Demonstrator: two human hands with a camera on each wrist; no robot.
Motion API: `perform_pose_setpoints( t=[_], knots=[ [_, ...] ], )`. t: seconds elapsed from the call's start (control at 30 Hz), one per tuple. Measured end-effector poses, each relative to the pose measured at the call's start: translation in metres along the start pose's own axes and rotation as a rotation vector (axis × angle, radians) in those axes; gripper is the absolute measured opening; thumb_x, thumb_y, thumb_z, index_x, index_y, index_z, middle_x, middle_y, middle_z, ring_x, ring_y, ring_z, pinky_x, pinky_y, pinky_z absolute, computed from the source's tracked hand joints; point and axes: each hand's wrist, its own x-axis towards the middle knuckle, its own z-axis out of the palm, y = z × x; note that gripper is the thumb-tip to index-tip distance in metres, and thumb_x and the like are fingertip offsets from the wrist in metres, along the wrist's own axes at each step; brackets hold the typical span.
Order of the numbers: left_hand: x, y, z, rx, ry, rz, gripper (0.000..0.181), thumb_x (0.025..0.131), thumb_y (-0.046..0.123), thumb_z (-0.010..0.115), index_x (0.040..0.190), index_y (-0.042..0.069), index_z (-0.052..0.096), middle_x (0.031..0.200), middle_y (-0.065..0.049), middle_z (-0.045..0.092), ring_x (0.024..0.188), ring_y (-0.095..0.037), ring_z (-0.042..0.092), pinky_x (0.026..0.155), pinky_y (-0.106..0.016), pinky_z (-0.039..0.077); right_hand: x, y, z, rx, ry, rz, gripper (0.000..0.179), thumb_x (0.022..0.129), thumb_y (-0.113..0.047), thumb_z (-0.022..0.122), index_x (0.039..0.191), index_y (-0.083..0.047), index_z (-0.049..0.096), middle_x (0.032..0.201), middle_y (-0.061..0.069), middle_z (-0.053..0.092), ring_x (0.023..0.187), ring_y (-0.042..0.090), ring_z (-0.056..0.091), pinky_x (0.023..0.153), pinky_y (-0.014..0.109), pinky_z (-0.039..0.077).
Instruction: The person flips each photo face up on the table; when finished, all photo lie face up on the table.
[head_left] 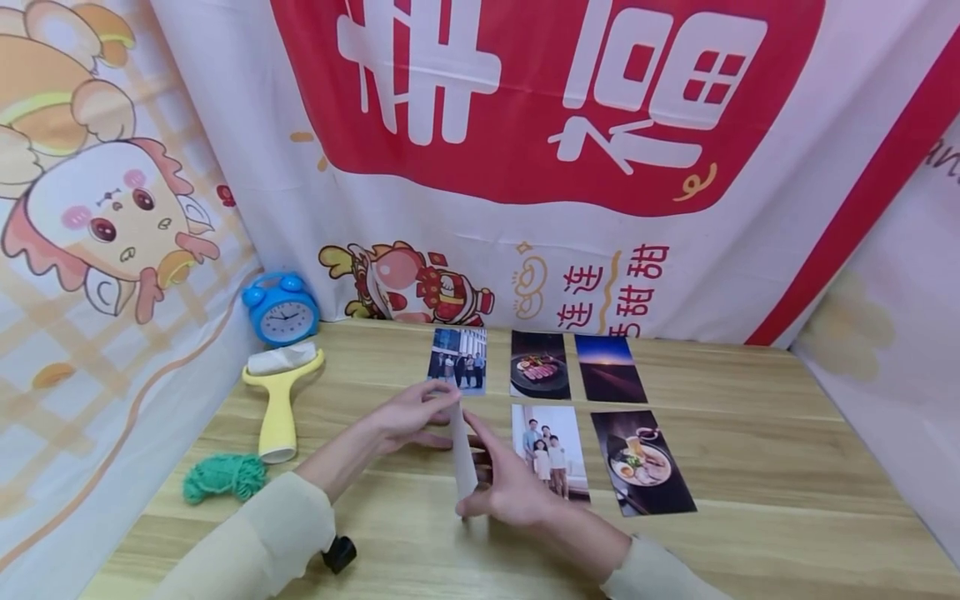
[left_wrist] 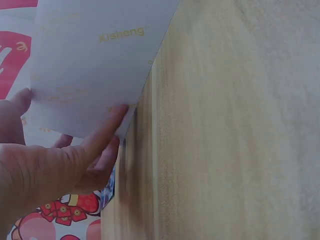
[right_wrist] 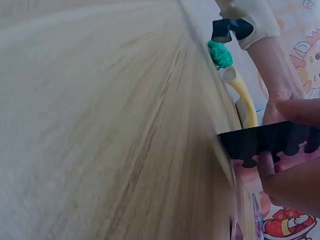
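Between the two hands a photo print stands on edge over the table. Its white back carries pale yellow "Xisheng" lettering, and the picture side shows dark shapes against pink. My left hand holds the far end of the print, thumb and fingers at its edges. At the near end my right hand grips it, with the thumb low and the fingers along the picture side. Beyond the left hand lies a photo of a group before a building; a family photo lies right of the right hand.
A steak photo, a sunset photo and a noodle-bowl photo lie to the right. On the left are a blue alarm clock, a yellow-handled lint roller and green yarn. Printed cloth hangs behind the wooden table.
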Motion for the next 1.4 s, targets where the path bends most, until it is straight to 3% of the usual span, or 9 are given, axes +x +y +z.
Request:
perform_pose_setpoints(
  t=[0.2,0.37,0.5,0.63,0.8,0.97,1.07,1.17,1.4],
  knots=[
    [0.001,-0.003,-0.001,-0.096,-0.053,0.026,0.062,0.106,0.035,0.057,0.156,0.005,0.037,0.147,-0.028,0.049,0.122,-0.030,0.064,0.110,-0.046,0.056,0.002,0.006,0.002,-0.152,-0.059,-0.079,0.126,0.073,0.003,0.085,0.168,-0.029,0.009,0.171,0.018,0.027,0.150,0.044,0.041,0.118,0.059,0.046],
    [0.000,-0.006,-0.008,-0.133,-0.074,0.032,0.061,0.110,0.032,0.050,0.163,0.012,0.030,0.158,-0.028,0.042,0.134,-0.036,0.060,0.112,-0.045,0.055,0.002,0.004,0.002,-0.299,-0.065,-0.056,0.120,0.077,-0.002,0.084,0.168,-0.031,0.012,0.171,0.024,0.021,0.147,0.048,0.043,0.114,0.059,0.050],
    [-0.003,-0.008,-0.014,-0.121,-0.065,0.034,0.057,0.111,0.025,0.048,0.164,0.015,0.030,0.164,-0.027,0.037,0.145,-0.040,0.051,0.110,-0.043,0.056,0.002,0.001,0.003,-0.440,-0.073,0.011,0.114,0.080,-0.013,0.085,0.167,-0.038,0.016,0.173,0.024,0.015,0.150,0.051,0.037,0.116,0.068,0.043],
    [-0.005,-0.011,-0.018,-0.089,0.026,0.050,0.055,0.109,0.016,0.051,0.161,0.012,0.037,0.158,-0.029,0.044,0.130,-0.032,0.065,0.103,-0.038,0.060,0.002,0.000,0.003,-0.601,-0.087,0.027,0.108,0.082,-0.024,0.085,0.166,-0.039,0.019,0.174,0.020,0.015,0.157,0.048,0.024,0.119,0.073,0.035],
    [-0.003,-0.018,-0.018,0.061,0.249,0.102,0.056,0.101,0.009,0.065,0.154,0.007,0.048,0.138,-0.029,0.064,0.099,-0.019,0.075,0.087,-0.033,0.066,0.004,0.002,0.005,-0.826,-0.090,0.041,0.099,0.082,-0.042,0.085,0.163,-0.038,0.029,0.172,0.016,0.027,0.156,0.041,0.030,0.122,0.070,0.030],
    [-0.002,-0.026,-0.018,0.375,0.389,0.233,0.043,0.092,0.003,0.074,0.133,0.005,0.059,0.098,-0.019,0.077,0.076,-0.017,0.072,0.068,-0.029,0.062,0.004,0.001,0.006,-0.984,-0.085,0.049,0.087,0.080,-0.053,0.083,0.157,-0.041,0.043,0.168,0.012,0.037,0.152,0.036,0.038,0.121,0.068,0.033],
    [-0.005,-0.026,-0.017,0.575,0.395,0.303,0.025,0.090,0.001,0.074,0.113,0.006,0.066,0.087,-0.012,0.075,0.074,-0.016,0.067,0.067,-0.026,0.056,0.005,0.000,0.005,-1.028,-0.090,0.039,0.081,0.080,-0.054,0.082,0.153,-0.041,0.049,0.167,0.010,0.040,0.150,0.034,0.041,0.120,0.066,0.035],
    [-0.007,-0.023,-0.016,0.720,0.363,0.300,0.012,0.091,0.002,0.073,0.101,0.008,0.074,0.090,-0.008,0.073,0.080,-0.016,0.064,0.073,-0.028,0.055,0.006,0.000,0.003,-1.045,-0.106,0.046,0.077,0.081,-0.054,0.082,0.150,-0.040,0.052,0.167,0.008,0.041,0.150,0.033,0.042,0.120,0.065,0.036],
    [-0.012,-0.017,-0.014,0.882,0.280,0.211,0.018,0.093,0.004,0.072,0.109,0.008,0.079,0.104,-0.009,0.078,0.095,-0.020,0.068,0.093,-0.042,0.060,0.011,-0.004,-0.001,-1.075,-0.133,0.072,0.074,0.081,-0.054,0.083,0.148,-0.041,0.055,0.166,0.006,0.043,0.149,0.030,0.042,0.121,0.065,0.036]
  ],
)
